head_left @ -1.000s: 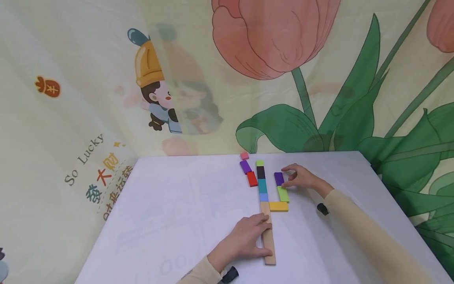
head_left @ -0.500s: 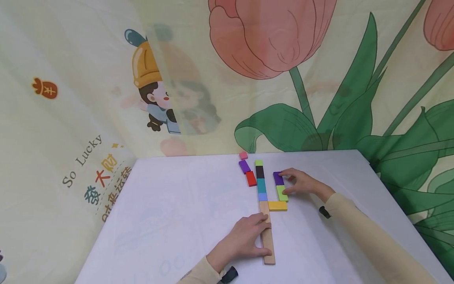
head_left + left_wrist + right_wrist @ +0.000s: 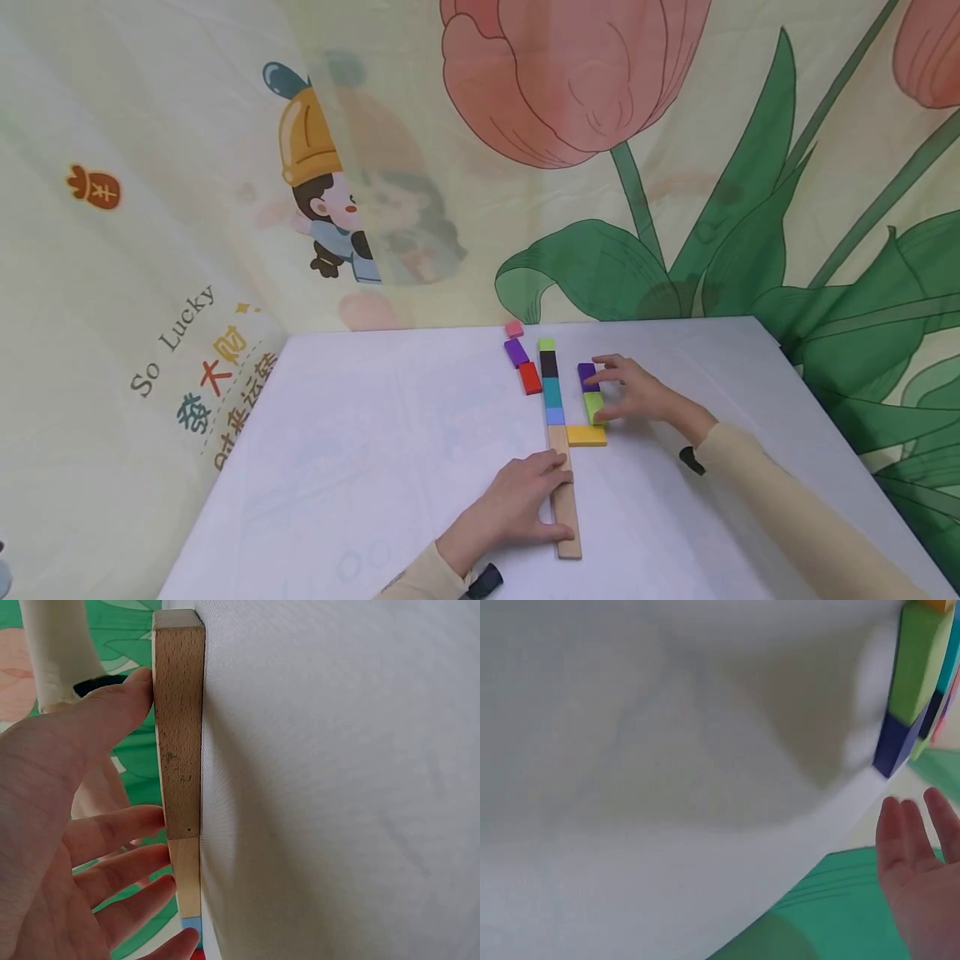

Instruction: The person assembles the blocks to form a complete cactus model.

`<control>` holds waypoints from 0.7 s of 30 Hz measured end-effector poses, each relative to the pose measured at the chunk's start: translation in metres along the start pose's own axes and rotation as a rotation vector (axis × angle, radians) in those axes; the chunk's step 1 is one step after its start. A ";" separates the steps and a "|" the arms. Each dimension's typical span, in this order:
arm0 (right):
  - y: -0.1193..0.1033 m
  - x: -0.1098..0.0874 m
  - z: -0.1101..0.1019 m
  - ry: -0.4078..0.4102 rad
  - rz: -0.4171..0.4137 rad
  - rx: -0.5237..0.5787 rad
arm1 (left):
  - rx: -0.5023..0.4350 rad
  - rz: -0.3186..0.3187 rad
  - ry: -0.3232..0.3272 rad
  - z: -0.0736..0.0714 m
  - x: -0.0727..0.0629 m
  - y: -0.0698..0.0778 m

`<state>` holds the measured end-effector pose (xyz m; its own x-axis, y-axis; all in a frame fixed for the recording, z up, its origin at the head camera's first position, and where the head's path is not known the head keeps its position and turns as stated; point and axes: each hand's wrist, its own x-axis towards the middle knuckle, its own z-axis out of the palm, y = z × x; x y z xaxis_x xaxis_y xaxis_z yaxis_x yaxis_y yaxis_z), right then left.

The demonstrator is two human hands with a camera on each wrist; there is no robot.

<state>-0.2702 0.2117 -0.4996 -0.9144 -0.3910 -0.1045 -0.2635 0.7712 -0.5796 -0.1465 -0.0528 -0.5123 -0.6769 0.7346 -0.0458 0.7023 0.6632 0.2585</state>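
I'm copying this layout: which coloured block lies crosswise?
The yellow block, right of the plain wood: its long side runs left to right, while the other long coloured blocks run mostly front to back.

Wooden strip (image 3: 567, 505), coloured blocks (image 3: 552, 392) (all flat)

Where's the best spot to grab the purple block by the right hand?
Probably its two long sides, coming from above: no other block touches either side of the purple block, while its near end meets the green block.
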 end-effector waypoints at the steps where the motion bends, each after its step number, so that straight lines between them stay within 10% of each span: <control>1: -0.003 -0.002 0.002 -0.005 -0.009 -0.029 | 0.000 -0.003 -0.003 0.000 0.000 0.000; 21: -0.004 -0.011 0.019 -0.009 -0.027 -0.088 | 0.003 0.003 0.000 -0.001 0.000 0.000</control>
<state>-0.2533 0.2039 -0.5114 -0.9039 -0.4164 -0.0979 -0.3141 0.8014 -0.5090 -0.1464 -0.0526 -0.5116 -0.6744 0.7370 -0.0452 0.7054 0.6612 0.2556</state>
